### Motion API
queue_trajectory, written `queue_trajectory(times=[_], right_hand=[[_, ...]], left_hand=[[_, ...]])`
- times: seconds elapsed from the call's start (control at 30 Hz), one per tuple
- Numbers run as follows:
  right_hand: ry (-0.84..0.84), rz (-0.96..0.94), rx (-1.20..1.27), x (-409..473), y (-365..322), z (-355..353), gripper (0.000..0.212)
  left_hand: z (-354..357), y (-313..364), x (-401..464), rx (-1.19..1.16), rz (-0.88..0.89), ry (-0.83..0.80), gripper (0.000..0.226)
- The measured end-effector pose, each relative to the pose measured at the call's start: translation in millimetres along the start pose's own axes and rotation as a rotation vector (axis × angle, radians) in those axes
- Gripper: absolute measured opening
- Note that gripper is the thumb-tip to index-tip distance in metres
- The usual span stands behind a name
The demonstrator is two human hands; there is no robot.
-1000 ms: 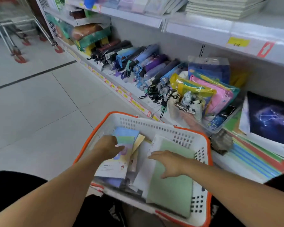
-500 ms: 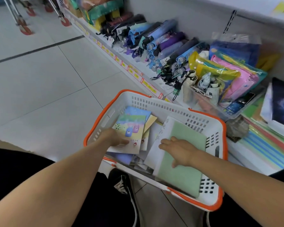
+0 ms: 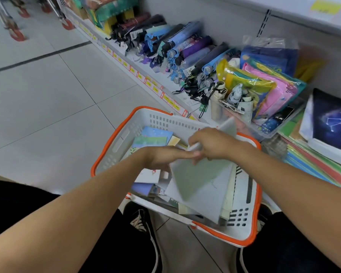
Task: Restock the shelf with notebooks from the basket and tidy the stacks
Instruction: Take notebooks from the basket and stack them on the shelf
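We see a white plastic basket with an orange rim and little holes in its walls. It sits on the smooth tiled floor, right by the low shelf. Flat paper notebooks lie inside in a messy pile. Our right hand pinches the top of a thin, pale green notebook and tips it up over the basket. It looks soft, smooth and a bit blurry. Our left hand touches its edge with straight fingers. Folded umbrellas lie on the shelf.
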State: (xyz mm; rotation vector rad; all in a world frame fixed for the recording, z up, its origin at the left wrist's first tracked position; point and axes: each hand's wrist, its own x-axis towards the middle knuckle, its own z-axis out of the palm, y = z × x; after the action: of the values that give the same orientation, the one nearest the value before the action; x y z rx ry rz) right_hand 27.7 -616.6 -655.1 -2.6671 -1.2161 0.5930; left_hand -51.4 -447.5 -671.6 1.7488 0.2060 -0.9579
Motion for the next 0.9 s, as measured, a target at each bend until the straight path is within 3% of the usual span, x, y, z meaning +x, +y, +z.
queue_trajectory(times=[0.07, 0.13, 0.2, 0.27, 0.3, 0.33, 0.43, 0.5, 0.57, 0.67, 0.77, 0.83, 0.9], right_hand=[[0.111, -0.045, -0.037, 6.1, -7.5, -17.2, 0.027], [0.232, -0.102, -0.011, 9.5, -12.6, -21.7, 0.034], [0.510, -0.086, 0.216, 12.5, -16.7, -21.0, 0.039], [0.866, 0.022, 0.373, 16.6, -17.7, -16.6, 0.022], [0.902, 0.114, 0.356, 19.7, -14.0, -10.3, 0.017], [0.777, 0.187, 0.347, 22.9, -8.3, -1.3, 0.023], [-0.051, 0.248, 0.244, 25.7, 1.4, 46.6, 0.020], [-0.337, 0.076, -0.015, 25.8, -0.5, 80.3, 0.083], [-0.409, -0.065, -0.206, 26.4, -10.7, 107.2, 0.114], [-0.325, -0.156, -0.324, 25.5, -15.9, 117.3, 0.117], [-0.307, -0.168, -0.324, 19.2, -10.5, 91.2, 0.087], [-0.320, -0.136, -0.219, 15.5, -4.5, 64.3, 0.057], [-0.253, -0.088, -0.063, 8.1, -0.5, 28.7, 0.042]], left_hand=[[4.8, 17.0, -0.4, 0.095, -0.003, -0.015, 0.044], [-3.2, 24.7, -1.3, 0.210, -0.005, 0.198, 0.039], [-24.0, 24.8, -10.5, 0.191, -0.009, 0.310, 0.034], [-50.4, 16.8, -26.8, 0.115, -0.024, 0.351, 0.033], [-61.3, 11.8, -35.0, 0.076, -0.035, 0.381, 0.035], [-70.0, 8.1, -43.7, 0.041, -0.045, 0.419, 0.037], [-87.7, 1.7, -61.4, -0.072, -0.029, 0.530, 0.034], [-92.4, -0.7, -69.3, -0.121, 0.006, 0.545, 0.025], [-96.4, 1.1, -75.0, -0.149, 0.044, 0.563, 0.021], [-96.4, 5.0, -77.6, -0.177, 0.090, 0.609, 0.027], [-93.5, 7.5, -72.4, -0.160, 0.120, 0.674, 0.029], [-88.7, 7.5, -68.7, -0.152, 0.154, 0.695, 0.030], [-82.6, 8.6, -66.6, -0.159, 0.200, 0.695, 0.030]])
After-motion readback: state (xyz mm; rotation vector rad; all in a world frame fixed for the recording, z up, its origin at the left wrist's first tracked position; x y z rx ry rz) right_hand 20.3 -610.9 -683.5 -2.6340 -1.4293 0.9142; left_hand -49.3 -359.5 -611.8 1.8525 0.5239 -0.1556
